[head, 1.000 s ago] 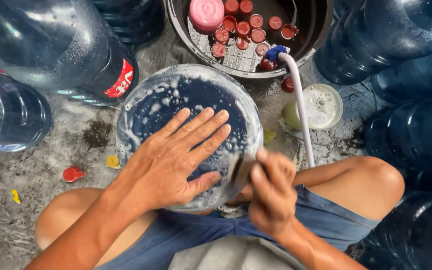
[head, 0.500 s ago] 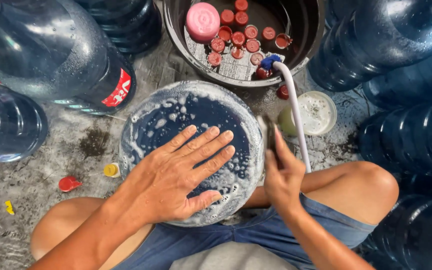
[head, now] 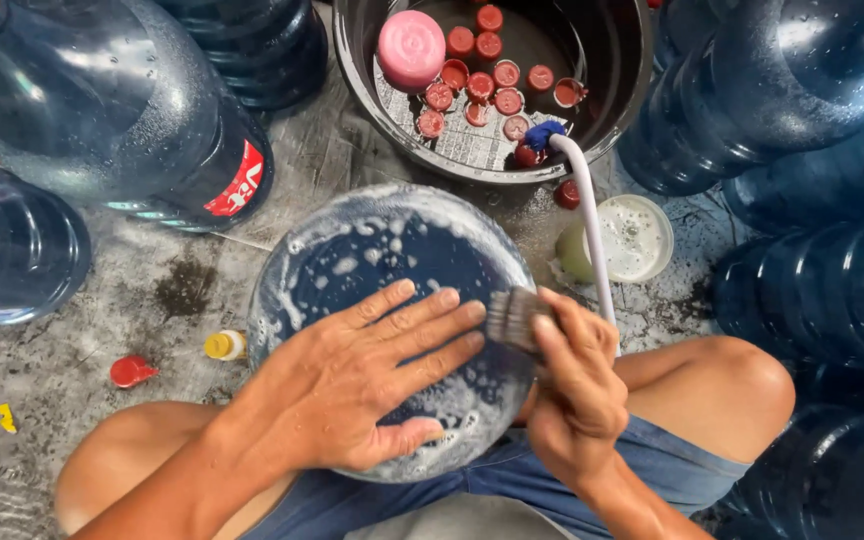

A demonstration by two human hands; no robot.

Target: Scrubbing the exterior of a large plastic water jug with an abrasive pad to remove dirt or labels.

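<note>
Your left hand [head: 362, 385] lies flat and unclenched on the soapy blue plastic water jug [head: 382, 260]; your right hand [head: 577, 385], clenching a bristle brush [head: 512, 318], has dropped back against its right rim.

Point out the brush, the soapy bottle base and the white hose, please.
brush [head: 512, 318], head view: on its bristles, beside the right hand.
soapy bottle base [head: 382, 255], head view: on the bare blue bottom above the left hand.
white hose [head: 592, 235], head view: on its mid-length.

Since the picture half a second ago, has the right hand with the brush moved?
Yes. The right hand has come down the soapy bottle base, away from the black basin, the brush now beside the left hand's fingers.
</note>
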